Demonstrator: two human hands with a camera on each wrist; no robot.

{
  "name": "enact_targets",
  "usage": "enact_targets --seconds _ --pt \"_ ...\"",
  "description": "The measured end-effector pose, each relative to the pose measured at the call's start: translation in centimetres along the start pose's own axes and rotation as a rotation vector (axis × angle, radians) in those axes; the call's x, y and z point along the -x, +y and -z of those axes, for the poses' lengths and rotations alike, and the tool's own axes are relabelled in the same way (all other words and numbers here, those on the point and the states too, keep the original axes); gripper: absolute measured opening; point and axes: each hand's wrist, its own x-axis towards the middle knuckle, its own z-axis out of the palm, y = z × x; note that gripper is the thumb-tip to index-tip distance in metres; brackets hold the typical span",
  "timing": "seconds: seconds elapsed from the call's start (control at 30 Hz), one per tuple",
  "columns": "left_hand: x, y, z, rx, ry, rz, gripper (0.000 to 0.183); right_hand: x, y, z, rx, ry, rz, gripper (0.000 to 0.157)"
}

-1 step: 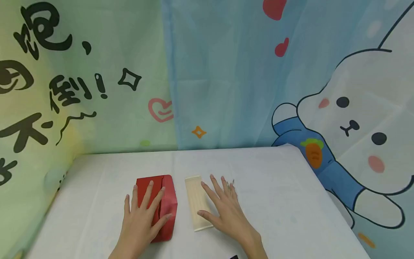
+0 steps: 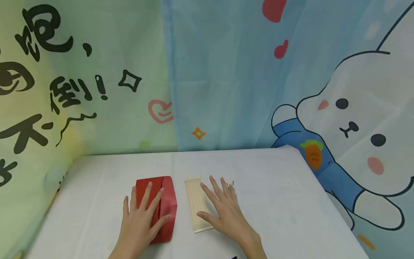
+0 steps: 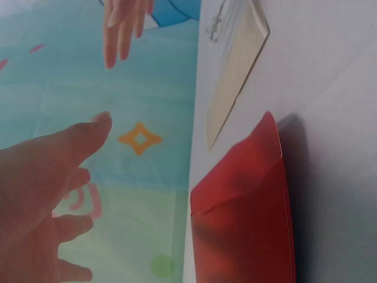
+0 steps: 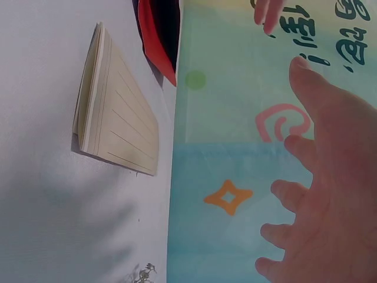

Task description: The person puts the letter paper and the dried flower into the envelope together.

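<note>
I observe the left hand [image 2: 137, 225] above a red rectangular envelope [image 2: 168, 203], the right hand [image 2: 229, 214] near a cream, lined, rectangular pad [image 2: 195, 201]. Both items lie on the white surface [image 2: 291, 219]; all visible fingers [image 4: 288, 194] are spread, gripping nothing.

on the table [image 2: 300, 216], the envelope [image 2: 168, 203] lies left of the paper [image 2: 195, 201]; a curtain [image 2: 223, 90] hangs behind.

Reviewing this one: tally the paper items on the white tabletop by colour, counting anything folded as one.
Red: 1, the envelope
Cream: 1, the folded lined letter paper
Total: 2
</note>
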Motion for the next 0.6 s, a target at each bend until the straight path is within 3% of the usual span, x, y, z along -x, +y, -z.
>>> enact_targets --seconds 0.13,0.3,0.4,0.5,0.6 --pt "0.2 0.1 0.1 -0.004 0.027 0.018 0.072 0.0 -0.2 0.2 0.006 0.006 0.006 0.078" --pt "0.5 0.3 -0.3 0.012 0.069 0.120 0.058 0.0 -0.2 0.2 0.012 0.036 0.019 0.076" --pt "0.9 0.4 -1.0 0.027 0.007 0.227 0.060 0.0 -0.2 0.1 0.016 0.050 0.039 0.075" --pt "1.1 0.7 -1.9 0.037 -0.103 0.326 0.068 -0.1 -0.3 0.0 0.017 0.046 0.044 0.076" --pt "1.5 1.1 -2.7 0.045 -0.154 0.368 0.073 0.0 -0.3 0.0 0.002 0.034 0.034 0.076"
